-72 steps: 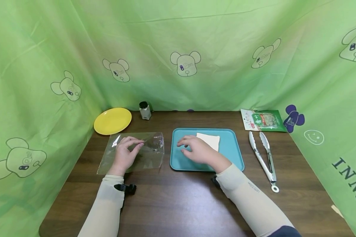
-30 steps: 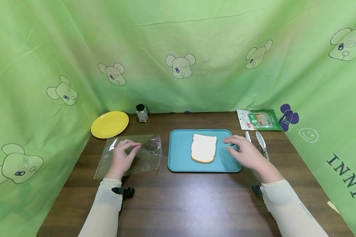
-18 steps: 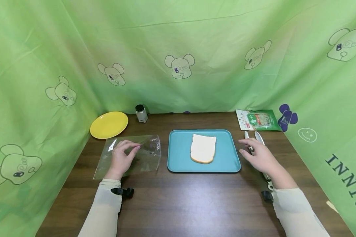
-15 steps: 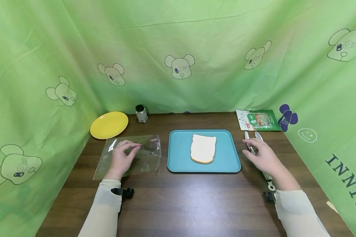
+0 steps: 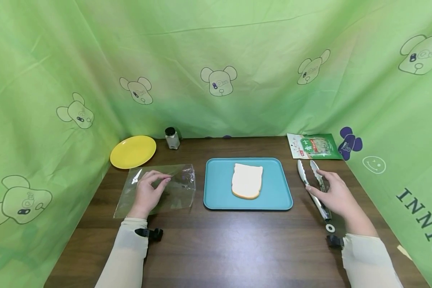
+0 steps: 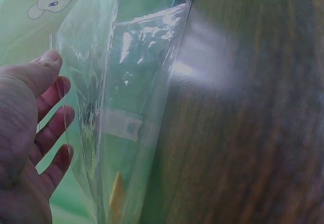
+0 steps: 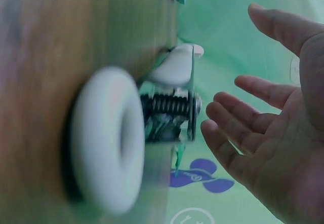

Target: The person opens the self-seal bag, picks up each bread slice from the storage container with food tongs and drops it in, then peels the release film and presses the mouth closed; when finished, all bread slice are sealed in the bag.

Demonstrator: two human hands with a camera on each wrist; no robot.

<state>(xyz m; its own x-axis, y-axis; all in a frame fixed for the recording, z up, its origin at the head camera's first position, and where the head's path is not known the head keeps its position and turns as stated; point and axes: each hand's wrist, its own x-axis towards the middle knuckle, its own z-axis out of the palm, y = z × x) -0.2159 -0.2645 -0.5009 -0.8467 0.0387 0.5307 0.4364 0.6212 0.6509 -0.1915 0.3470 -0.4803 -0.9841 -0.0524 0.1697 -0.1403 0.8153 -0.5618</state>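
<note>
Between thumb and index finger, the left hand (image 5: 149, 193) pinches the upper layer of a clear plastic bag (image 5: 181, 196); the left wrist view shows this hand (image 6: 25, 117) at the lifted film of the bag (image 6: 136, 72). Over the metal tongs (image 5: 316, 200) hovers the right hand (image 5: 340, 197), thumb and fingers spread either side of them. In the right wrist view that hand (image 7: 273, 112) appears apart from the tongs, whose white ring (image 7: 83, 143) is close to the camera. A bread slice (image 5: 247, 181) lies on the blue tray (image 5: 216, 200).
A yellow plate (image 5: 133, 152) is at the back left, beside a black-capped shaker (image 5: 172, 139). At the back right lies a green and white packet (image 5: 315, 146). A green curtain (image 5: 219, 116) stands behind and on both sides of the table (image 5: 209, 248).
From above the tray and bread, the right hand has moved right to the tongs, its thumb and fingers now farther apart. The left hand keeps its pinch on the bag.
</note>
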